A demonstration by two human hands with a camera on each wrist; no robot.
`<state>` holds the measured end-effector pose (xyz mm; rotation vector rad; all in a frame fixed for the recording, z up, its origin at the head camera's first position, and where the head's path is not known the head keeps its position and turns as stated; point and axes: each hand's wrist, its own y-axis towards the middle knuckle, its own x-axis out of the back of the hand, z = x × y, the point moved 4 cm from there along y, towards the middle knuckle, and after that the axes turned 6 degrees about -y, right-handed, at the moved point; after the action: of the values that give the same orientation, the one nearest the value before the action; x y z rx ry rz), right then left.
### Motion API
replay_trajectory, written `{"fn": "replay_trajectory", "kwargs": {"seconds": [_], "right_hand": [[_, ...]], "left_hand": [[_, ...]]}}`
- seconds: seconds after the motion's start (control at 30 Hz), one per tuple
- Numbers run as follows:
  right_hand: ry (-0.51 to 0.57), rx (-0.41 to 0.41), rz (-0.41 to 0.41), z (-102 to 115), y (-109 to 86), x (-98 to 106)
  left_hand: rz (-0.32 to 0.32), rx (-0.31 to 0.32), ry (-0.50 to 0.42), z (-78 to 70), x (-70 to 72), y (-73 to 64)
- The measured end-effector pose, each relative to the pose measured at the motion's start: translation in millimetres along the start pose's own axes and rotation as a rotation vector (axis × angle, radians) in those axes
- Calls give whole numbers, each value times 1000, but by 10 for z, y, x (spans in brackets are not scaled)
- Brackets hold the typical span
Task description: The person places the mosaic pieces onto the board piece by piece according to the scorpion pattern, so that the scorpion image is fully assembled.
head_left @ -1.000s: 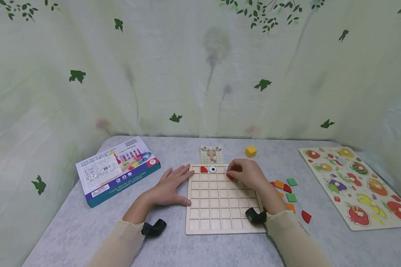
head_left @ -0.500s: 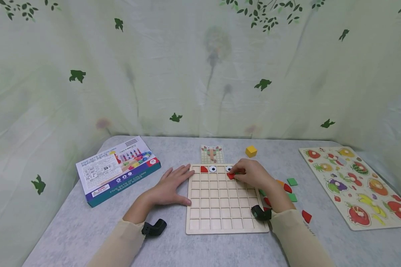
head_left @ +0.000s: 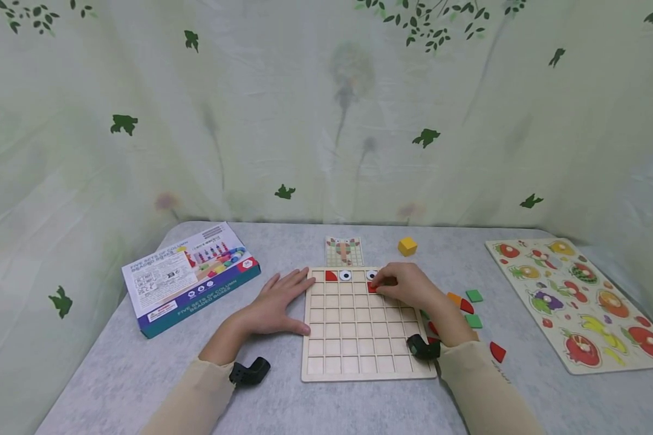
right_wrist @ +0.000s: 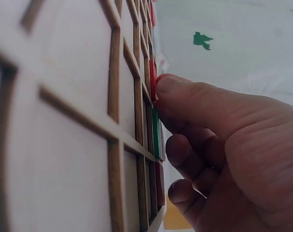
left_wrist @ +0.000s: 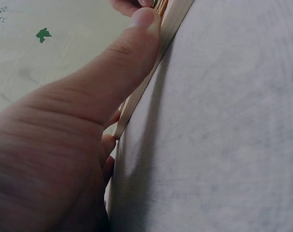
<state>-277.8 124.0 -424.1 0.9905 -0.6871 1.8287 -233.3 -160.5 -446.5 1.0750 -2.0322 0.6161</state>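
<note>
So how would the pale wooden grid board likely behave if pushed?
The board would probably slide rather than tip, being wide and low. Its straight rim suggests stiffness. The person's left hand at its edge might resist a leftward push.

Pale wooden board (head_left: pixel 349 347) with a square grid. Red, green and orange loose tiles (head_left: pixel 474 321); yellow cube (head_left: pixel 407 247). Pale green curtain (head_left: pixel 305 127) printed with dark green birds (head_left: pixel 426 138).

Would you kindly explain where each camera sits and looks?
Head: worn there, facing forward and down at the board; left hand, right hand and sleeves show.
Left wrist: worn there, facing the board's edge; that hand's thumb shows.
Right wrist: worn there, facing across the board; that hand's fingers show.
Head and right wrist share a red piece.
</note>
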Motion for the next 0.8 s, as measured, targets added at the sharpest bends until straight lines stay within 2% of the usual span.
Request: {"fn": "replay_trajectory", "kwargs": {"seconds": [0.17, 0.4, 0.5, 0.67, 0.8], "right_hand": [[3, -22, 3, -19, 13, -14], [36, 11, -39, -43, -16, 97], [69, -48, -54, -110, -38, 182], [65, -148, -65, -256, -95, 315], [50, -168, -82, -320, -171, 447]], "left_hand": [[-3, -4, 4, 6, -6, -5], [-6, -11, 5, 3, -3, -1], [-3, -9, 5, 2, -2, 6], [1, -4, 4, 0, 1, 6], [2, -2, 1, 11, -4, 0]]}}
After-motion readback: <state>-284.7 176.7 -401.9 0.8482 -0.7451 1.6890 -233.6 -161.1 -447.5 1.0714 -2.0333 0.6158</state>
